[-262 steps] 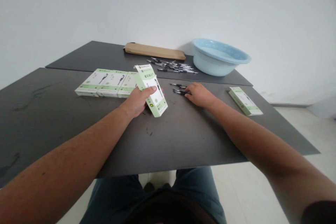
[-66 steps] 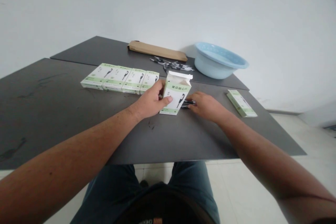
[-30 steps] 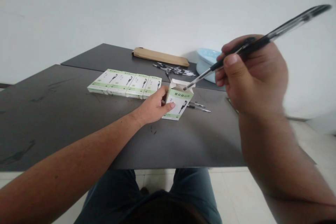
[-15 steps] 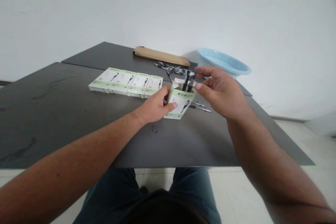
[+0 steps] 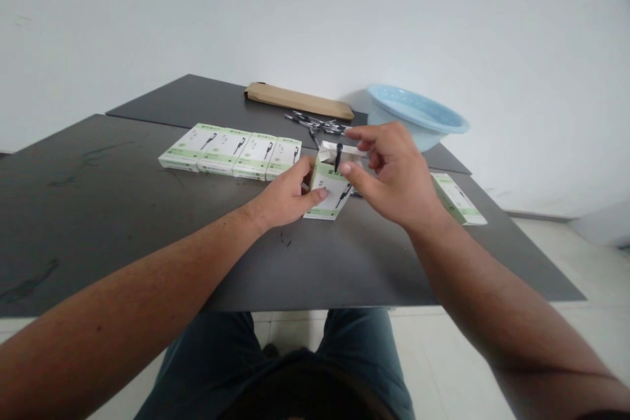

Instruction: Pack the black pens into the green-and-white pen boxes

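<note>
My left hand (image 5: 290, 193) is closed around the left side of a white and green pen box (image 5: 322, 195), its thumb across the front. The box stands tilted with its top flap up. A black pen (image 5: 338, 156) sticks out of the opening; how many others are inside is hidden. Over the right side of the box is my right hand (image 5: 386, 170), thumb and forefinger apart near that pen, the other fingers curled. I see nothing held between them. Behind the box lies a loose pile of clear and black pens (image 5: 325, 125).
Several filled-looking pen boxes (image 5: 224, 151) lie flat in a row to the left. Another pen box (image 5: 460, 200) lies beyond my right wrist. At the back are a long brown carton (image 5: 298, 102) and a light blue basin (image 5: 418, 115) near the wall.
The pens at the box opening have dropped down inside, leaving one showing clearly. My right hand has shifted left over the box, uncovering the pen box on the right.
</note>
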Demonstrator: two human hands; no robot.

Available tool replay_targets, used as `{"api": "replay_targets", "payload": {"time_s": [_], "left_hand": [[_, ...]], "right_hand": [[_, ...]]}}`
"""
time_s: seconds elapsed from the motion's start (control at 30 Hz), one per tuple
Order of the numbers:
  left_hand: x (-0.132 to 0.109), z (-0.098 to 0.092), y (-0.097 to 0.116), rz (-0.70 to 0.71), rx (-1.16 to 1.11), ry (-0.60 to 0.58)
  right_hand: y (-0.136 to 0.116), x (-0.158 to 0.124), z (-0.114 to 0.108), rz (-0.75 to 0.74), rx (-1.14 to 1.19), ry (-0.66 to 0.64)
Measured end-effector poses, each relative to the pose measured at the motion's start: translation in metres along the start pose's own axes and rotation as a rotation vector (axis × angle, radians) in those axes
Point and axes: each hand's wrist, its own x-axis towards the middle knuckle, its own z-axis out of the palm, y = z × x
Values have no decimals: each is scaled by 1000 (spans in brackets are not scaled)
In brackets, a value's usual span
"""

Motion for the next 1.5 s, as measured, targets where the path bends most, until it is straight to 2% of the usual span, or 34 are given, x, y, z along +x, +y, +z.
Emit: {"api": "replay_targets", "payload": {"time_s": [0.13, 0.27, 0.5, 0.6, 0.67, 0.73, 0.87, 0.97, 1.03, 1.23, 1.5], "left_hand": [[0, 1, -6, 18, -12, 1], [0, 0, -3, 19, 11, 3], [0, 1, 1, 20, 21, 4], [1, 0, 2, 20, 57, 10], [1, -1, 4, 21, 89, 12], [0, -2, 6, 24, 107, 15], [0, -2, 9, 36, 114, 25], [0, -2, 9, 42, 120, 31], [1, -2, 7, 41, 115, 38], [5, -10, -8, 51, 92, 56], [8, -16, -22, 79, 91, 106]], "right_hand": [[-6, 19, 8, 10, -50, 6], [-2, 28, 11, 37, -55, 24], [12, 11, 9, -68, 16, 87], [26, 0, 2, 37, -7, 172], [42, -6, -2, 143, -61, 168], [60, -10, -2, 232, -148, 30], [88, -14, 6, 245, -343, -424], [94, -20, 15, 214, -489, -697], [94, -24, 22, 220, -555, -799], [94, -28, 44, 217, -565, -838], [95, -13, 58, 207, -535, -748]]}}
